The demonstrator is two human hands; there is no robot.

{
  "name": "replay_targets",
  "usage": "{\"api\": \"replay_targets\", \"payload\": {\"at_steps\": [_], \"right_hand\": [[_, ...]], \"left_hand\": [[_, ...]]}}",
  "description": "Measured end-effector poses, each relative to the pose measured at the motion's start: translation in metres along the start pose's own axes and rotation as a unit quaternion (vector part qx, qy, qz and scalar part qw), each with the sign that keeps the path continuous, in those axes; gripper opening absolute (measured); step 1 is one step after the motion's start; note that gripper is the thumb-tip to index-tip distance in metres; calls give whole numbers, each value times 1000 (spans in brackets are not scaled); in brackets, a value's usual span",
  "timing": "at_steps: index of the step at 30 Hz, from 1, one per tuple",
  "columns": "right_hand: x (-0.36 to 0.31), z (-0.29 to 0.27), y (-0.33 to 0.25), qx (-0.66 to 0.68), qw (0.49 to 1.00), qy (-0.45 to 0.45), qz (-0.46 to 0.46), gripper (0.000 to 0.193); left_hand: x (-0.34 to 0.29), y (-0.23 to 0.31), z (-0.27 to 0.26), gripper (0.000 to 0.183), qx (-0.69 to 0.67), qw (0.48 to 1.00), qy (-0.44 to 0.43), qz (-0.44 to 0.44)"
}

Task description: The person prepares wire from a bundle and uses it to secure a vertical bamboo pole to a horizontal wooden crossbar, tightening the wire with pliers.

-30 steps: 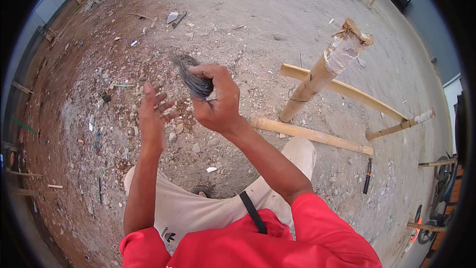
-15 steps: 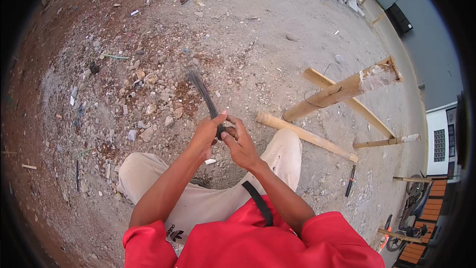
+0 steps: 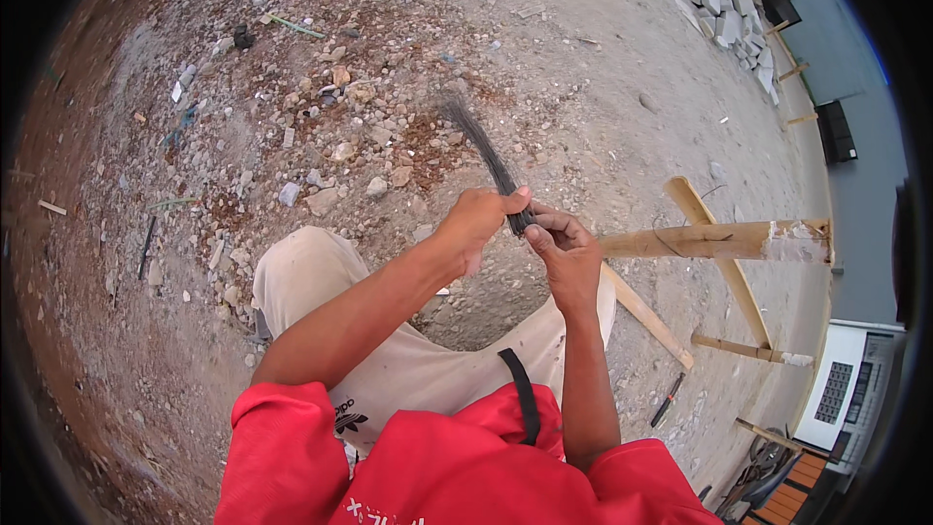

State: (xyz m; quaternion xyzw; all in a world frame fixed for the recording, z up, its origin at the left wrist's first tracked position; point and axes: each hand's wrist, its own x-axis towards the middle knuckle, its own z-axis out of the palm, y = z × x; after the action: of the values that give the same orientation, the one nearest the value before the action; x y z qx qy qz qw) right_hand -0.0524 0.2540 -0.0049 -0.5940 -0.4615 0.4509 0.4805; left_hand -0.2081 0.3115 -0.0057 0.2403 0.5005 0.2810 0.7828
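A bundle of thin dark metal wires [image 3: 486, 151] is held in front of me over the stony ground, its loose ends fanning out slightly toward the far left. My left hand [image 3: 474, 226] is closed around its near part, the thumb lying along the wires. Close against it, my right hand [image 3: 570, 258] pinches the near end of the bundle between thumb and fingers. The cut or folded tips at that end are partly covered by the fingers. Both hands are above the gap between my bent knees.
Right of my hands, a bamboo post [image 3: 719, 240] crosses a split bamboo strip [image 3: 739, 301]. A bamboo pole [image 3: 649, 316] lies beside my right knee, with a slim dark-and-red hand tool [image 3: 668, 400] near it. Broken pale blocks [image 3: 714, 2] are piled far right. Stones [image 3: 326, 200] litter the left ground.
The view has shifted, so the ground and bamboo appear turned. My hands and the wire bundle have moved right in the picture. Both hands keep hold of the bundle.
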Motion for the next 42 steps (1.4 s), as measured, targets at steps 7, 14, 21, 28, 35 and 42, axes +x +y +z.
{"api": "replay_targets", "payload": {"at_steps": [7,14,21,28,35,42], "right_hand": [[-1,-15,-5,62,997,-32,21,26],[-4,-15,-3,106,993,-55,7,28],[-9,-9,-11,97,994,-48,5,27],[-5,-2,-13,85,996,7,-38,21],[6,3,-47,-106,978,52,-169,24],[16,-14,-52,-207,957,32,-202,22]], "left_hand": [[-9,6,1,42,31,998,-34,51],[-6,3,2,43,49,998,-21,44],[-4,0,3,41,58,996,-2,65],[5,-11,9,33,28,988,-25,149],[-8,9,19,33,-20,971,-26,238],[0,7,23,41,25,966,-41,253]]}}
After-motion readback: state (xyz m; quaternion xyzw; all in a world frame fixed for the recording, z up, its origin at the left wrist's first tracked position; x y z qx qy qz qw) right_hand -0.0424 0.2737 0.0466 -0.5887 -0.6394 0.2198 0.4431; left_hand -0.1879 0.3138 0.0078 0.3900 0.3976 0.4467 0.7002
